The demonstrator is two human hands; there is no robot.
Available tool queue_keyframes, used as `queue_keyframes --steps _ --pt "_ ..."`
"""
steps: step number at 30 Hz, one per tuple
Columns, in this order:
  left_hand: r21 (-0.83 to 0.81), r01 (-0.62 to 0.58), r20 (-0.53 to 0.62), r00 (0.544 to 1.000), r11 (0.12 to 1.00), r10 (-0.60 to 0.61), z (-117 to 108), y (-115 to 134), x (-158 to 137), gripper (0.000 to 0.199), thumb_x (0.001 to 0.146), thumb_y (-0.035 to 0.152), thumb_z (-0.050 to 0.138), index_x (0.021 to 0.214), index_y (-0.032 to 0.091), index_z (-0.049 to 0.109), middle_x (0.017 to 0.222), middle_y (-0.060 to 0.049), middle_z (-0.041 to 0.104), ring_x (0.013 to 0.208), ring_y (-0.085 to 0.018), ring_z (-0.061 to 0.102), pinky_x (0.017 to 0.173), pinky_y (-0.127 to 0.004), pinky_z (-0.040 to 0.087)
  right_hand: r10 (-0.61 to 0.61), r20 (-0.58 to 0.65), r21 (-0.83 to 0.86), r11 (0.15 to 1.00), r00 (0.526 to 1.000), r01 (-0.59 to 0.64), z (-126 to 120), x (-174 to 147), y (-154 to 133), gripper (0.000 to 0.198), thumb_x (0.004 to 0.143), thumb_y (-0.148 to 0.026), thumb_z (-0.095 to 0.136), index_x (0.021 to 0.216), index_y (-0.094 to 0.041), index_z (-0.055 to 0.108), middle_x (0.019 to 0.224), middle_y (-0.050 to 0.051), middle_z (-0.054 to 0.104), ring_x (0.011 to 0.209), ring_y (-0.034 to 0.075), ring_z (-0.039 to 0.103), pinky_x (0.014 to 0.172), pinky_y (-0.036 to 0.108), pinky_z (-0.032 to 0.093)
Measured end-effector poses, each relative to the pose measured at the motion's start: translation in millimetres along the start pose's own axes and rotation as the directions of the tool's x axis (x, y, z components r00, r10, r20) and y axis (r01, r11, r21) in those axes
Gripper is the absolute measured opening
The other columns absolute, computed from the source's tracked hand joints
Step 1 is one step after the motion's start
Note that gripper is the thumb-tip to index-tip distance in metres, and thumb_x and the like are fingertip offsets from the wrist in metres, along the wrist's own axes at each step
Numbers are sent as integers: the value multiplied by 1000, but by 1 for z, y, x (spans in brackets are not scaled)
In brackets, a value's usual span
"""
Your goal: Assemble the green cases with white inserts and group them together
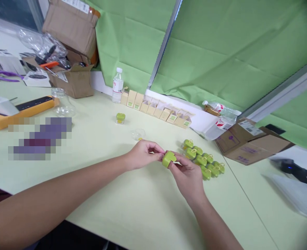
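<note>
Above the middle of the table, my right hand (188,175) grips a small green clover-shaped lid (169,158) between thumb and fingers. My left hand (146,152) is pinched at the lid's upper left edge, its fingertips touching or almost touching it; what they pinch is too small to make out. Just beyond my left hand lies a small clear plastic cup (138,133) with a bit of yellow in it. Farther back stands a small clear container with a green lid (120,118). Beside my right hand sits a cluster of green-lidded containers (200,160) with pale yellow loops.
A row of small cardboard boxes (157,109) lines the back edge beside an upright water bottle (117,85). To the left are a glass jar (62,103), an orange power strip (37,107) and an open carton (77,81). Bottles (218,128) and a cardboard box (247,142) stand at right.
</note>
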State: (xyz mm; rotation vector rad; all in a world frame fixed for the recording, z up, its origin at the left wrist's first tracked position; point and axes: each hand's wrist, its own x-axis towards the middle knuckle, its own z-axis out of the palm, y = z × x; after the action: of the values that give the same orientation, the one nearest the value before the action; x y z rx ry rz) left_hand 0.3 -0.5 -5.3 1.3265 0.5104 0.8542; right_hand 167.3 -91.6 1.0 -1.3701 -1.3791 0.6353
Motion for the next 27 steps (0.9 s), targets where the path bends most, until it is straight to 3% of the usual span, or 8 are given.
queue_keyframes --steps 8,17,23,27 --pt "-35 55 25 998 998 -54 5 2 -4 9 74 11 76 80 10 69 76 -2 68 71 -11 65 75 -27 56 -105 3 -149 983 995 104 -1 1 -12 8 79 -23 69 76 -24 76 97 6 74 87 21 69 66 30 57" --pt "-104 97 71 993 990 -90 1 3 -4 11 77 17 73 85 11 69 83 -4 69 79 -15 68 81 -32 55 -62 20 -102 993 998 64 -1 1 -11 8 81 -26 68 77 -23 74 99 7 73 89 22 67 66 30 54" --pt "-5 -15 210 977 1000 16 -2 2 -7 30 74 14 75 101 15 63 80 -1 66 74 -14 66 80 -32 52 -53 3 -44 998 999 53 -2 4 -7 9 82 -25 66 75 -21 70 98 7 70 87 21 64 66 30 52" --pt "39 -20 193 981 999 12 -2 0 -6 22 85 31 69 99 14 64 85 -3 64 72 -13 63 74 -31 53 -31 3 0 1000 999 31 -1 5 -6 12 85 -25 63 73 -21 63 99 6 66 83 18 61 61 27 48"
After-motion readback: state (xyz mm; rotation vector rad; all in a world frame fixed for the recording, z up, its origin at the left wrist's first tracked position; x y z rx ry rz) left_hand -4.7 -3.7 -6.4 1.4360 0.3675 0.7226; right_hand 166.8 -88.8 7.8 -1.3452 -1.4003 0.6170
